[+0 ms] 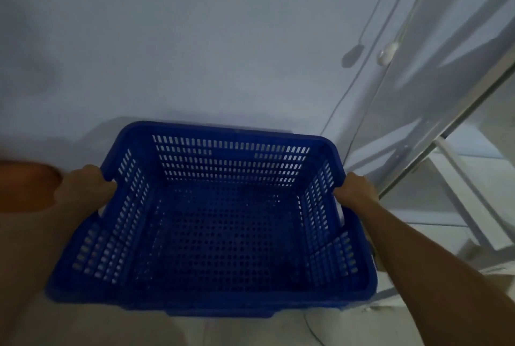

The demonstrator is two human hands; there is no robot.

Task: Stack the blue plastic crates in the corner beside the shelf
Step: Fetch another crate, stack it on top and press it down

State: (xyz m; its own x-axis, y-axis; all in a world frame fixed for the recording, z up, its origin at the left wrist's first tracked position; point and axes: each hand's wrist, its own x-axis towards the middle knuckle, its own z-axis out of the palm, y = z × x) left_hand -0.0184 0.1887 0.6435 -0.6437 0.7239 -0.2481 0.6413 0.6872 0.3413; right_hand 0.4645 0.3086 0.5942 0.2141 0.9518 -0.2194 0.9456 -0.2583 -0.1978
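A blue plastic crate with slotted walls and a perforated floor fills the lower middle of the head view, its open top facing me. My left hand grips the handle cut-out in its left side. On the opposite side my right hand holds the right handle. The crate is empty. A blue edge under its near rim hints at another crate beneath, though I cannot tell for sure. The crate sits close to the pale wall behind it.
A white metal shelf frame stands at the right, close to the crate's right side. White cables with an inline switch hang down the wall beside it. An orange object lies at the left edge. Pale floor shows below.
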